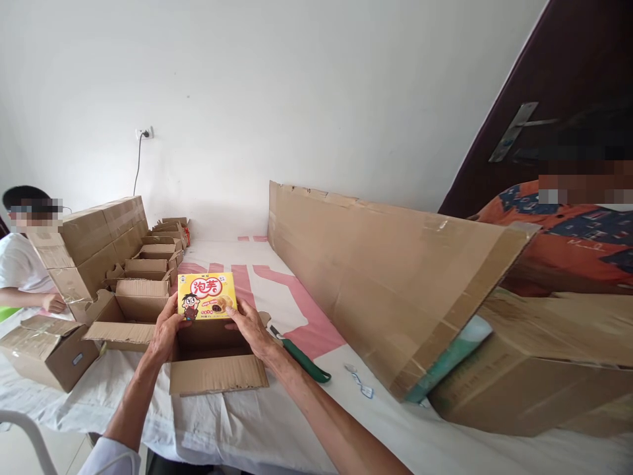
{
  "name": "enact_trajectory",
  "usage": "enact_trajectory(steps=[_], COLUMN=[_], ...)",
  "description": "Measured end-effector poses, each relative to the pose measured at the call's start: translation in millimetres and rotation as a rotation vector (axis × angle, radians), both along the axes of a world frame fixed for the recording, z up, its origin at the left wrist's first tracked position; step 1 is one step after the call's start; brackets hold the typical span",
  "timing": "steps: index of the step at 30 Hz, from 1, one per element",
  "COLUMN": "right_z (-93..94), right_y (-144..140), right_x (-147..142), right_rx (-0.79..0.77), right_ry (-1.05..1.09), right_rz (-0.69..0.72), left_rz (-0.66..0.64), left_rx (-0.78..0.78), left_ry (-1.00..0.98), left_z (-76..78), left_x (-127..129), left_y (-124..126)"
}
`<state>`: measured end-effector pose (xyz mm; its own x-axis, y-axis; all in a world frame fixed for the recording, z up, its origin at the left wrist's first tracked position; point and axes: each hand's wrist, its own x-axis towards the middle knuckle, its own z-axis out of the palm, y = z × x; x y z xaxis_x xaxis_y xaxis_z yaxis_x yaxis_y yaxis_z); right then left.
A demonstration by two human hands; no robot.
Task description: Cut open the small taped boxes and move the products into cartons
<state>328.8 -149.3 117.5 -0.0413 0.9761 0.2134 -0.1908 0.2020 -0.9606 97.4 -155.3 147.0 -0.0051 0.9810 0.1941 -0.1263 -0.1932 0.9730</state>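
Observation:
Both hands hold a yellow snack box (208, 297) with red lettering and a cartoon figure, its printed front facing me. My left hand (167, 326) grips its left edge, and my right hand (250, 323) has the lower right corner. Just beneath it stands an open cardboard box (218, 376), its front flap folded out towards me; the snack box hides much of its opening. To the right of my right hand, a green-handled tool (304, 359) lies on the sheet, its metal end partly hidden by the hand.
Several open cardboard boxes (142, 290) run in a row at left, beside stacked taped cartons (96, 241). A closed carton (52, 353) sits front left. A tall cardboard panel (380, 264) stands at right, with a large carton (534, 369) behind. People are at both sides.

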Motion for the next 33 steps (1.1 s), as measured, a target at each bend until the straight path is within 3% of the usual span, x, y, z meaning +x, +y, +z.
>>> enact_trajectory(steps=[11, 20, 27, 33], right_z=[19.5, 19.6, 23.6, 25.2], right_y=[21.5, 24.0, 20.8, 8.3], right_x=[8.1, 8.7, 12.5, 22.9], right_rx=[0.048, 0.049, 0.004, 0.000], right_ry=[-0.025, -0.023, -0.030, 0.042], right_rz=[0.055, 0.053, 0.079, 0.210], left_rz=[-0.007, -0.006, -0.011, -0.031], left_rx=[0.029, 0.033, 0.025, 0.046], left_ry=[0.014, 0.054, 0.063, 0.082], left_z=[13.1, 23.9, 24.3, 16.4], left_x=[0.4, 2.4, 0.9, 1.5], left_y=[11.6, 12.0, 11.5, 3.2])
